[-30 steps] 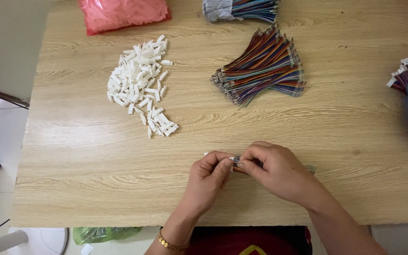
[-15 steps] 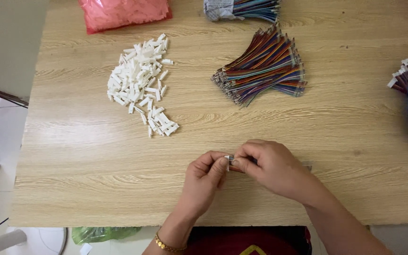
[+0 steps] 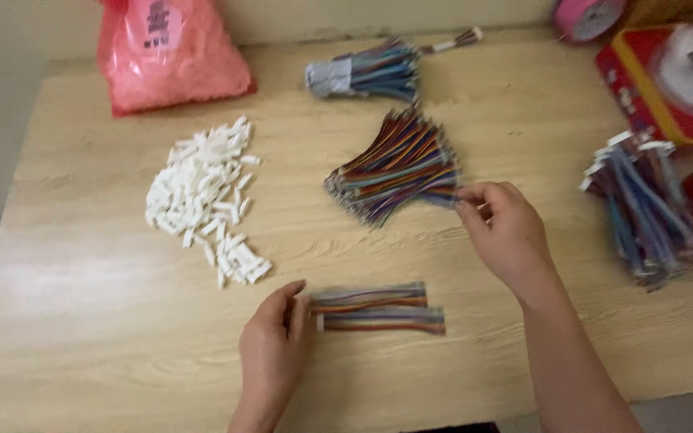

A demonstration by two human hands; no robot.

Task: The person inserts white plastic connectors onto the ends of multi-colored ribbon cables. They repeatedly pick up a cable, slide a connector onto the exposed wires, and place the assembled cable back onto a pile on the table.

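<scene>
Nearby, white connectors [image 3: 202, 196] beside wire bundle [image 3: 395, 164]

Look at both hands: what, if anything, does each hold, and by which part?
The left hand touches the connector end of the short ribbon cables lying on the table. The right hand pinches wires at the near edge of the loose multicoloured wire pile.

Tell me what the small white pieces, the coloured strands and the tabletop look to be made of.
White pieces: likely moulded plastic, matt, uniform blocky shapes. Coloured strands: seemingly plastic-insulated wires, smooth multicoloured, bending in a bundle. Tabletop: wood or wood-look laminate, pale grain pattern.
</scene>
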